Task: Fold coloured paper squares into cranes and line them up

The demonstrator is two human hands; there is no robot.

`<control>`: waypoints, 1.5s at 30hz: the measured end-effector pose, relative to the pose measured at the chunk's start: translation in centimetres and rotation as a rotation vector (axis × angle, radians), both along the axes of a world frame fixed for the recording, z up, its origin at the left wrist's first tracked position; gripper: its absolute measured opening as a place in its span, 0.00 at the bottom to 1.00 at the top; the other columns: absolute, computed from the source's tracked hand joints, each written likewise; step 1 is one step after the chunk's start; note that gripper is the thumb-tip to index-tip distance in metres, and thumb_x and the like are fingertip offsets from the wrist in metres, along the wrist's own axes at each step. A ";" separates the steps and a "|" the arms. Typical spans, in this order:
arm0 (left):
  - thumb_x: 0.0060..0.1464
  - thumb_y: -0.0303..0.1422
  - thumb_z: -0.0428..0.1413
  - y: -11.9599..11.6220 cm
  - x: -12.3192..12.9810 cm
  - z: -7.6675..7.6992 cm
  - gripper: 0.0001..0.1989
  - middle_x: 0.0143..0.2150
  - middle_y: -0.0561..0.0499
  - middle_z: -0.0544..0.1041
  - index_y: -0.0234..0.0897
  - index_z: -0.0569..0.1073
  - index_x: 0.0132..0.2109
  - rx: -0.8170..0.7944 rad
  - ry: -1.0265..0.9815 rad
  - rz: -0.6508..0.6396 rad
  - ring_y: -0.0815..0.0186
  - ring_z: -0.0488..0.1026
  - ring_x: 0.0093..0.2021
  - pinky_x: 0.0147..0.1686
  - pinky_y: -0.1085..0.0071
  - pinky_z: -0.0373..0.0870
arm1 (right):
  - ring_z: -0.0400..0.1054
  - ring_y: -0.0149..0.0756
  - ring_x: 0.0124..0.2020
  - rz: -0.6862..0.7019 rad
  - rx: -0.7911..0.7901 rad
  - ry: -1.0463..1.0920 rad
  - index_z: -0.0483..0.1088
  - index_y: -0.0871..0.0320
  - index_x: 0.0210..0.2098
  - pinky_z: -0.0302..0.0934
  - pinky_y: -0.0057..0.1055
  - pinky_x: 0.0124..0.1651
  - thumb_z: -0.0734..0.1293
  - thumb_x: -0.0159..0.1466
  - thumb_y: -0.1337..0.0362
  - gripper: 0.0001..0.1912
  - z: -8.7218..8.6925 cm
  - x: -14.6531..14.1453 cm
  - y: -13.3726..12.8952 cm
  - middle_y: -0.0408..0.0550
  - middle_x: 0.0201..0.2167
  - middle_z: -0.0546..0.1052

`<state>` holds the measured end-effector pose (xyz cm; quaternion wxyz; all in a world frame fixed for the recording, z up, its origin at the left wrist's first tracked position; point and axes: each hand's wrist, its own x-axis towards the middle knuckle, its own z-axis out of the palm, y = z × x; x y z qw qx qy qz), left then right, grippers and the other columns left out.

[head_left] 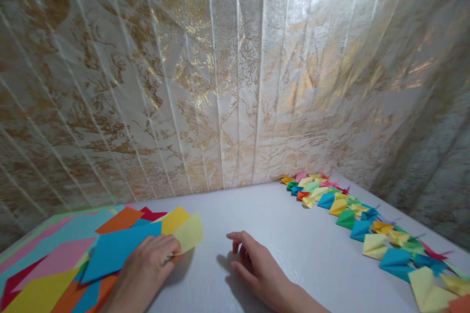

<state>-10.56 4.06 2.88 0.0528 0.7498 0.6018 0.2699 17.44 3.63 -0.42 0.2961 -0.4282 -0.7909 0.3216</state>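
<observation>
Left hand (pixel 151 259) closed on yellow sheet (pixel 190 233)

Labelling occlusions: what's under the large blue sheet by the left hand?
Under the blue sheet, orange paper and a blue strip show at its lower edge; the rest beneath is covered.

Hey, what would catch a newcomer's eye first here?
Probably the bright folded papers along the right of the white table. Then the flat coloured sheets spread on its left, the left hand holding a pale yellow sheet. Behind, a shiny gold-patterned backdrop fills the upper view.
</observation>
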 end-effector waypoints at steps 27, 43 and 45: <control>0.56 0.21 0.53 -2.8 6.7 -3.6 0.09 0.35 0.52 0.78 0.40 0.72 0.33 -0.078 0.107 -0.283 0.60 0.75 0.37 0.37 0.68 0.68 | 0.69 0.38 0.41 0.168 0.143 0.054 0.72 0.56 0.35 0.58 0.34 0.49 0.65 0.66 0.66 0.04 -0.6 0.8 0.9 0.47 0.38 0.78; 0.64 0.43 0.45 -3.5 8.1 -3.6 0.25 0.30 0.57 0.78 0.41 0.58 0.64 -0.285 -0.577 -0.117 0.65 0.76 0.30 0.36 0.74 0.72 | 0.55 0.29 0.24 -0.120 -0.084 0.126 0.60 0.56 0.28 0.49 0.25 0.28 0.62 0.65 0.63 0.10 -0.6 0.6 0.7 0.37 0.22 0.61; 0.64 0.44 0.46 -2.5 6.9 -3.2 0.22 0.36 0.54 0.79 0.42 0.62 0.62 -0.324 -0.494 -0.144 0.64 0.78 0.34 0.38 0.72 0.73 | 0.57 0.30 0.24 -0.087 -0.040 0.164 0.61 0.56 0.29 0.51 0.25 0.29 0.61 0.68 0.60 0.11 -0.3 0.8 0.6 0.37 0.22 0.63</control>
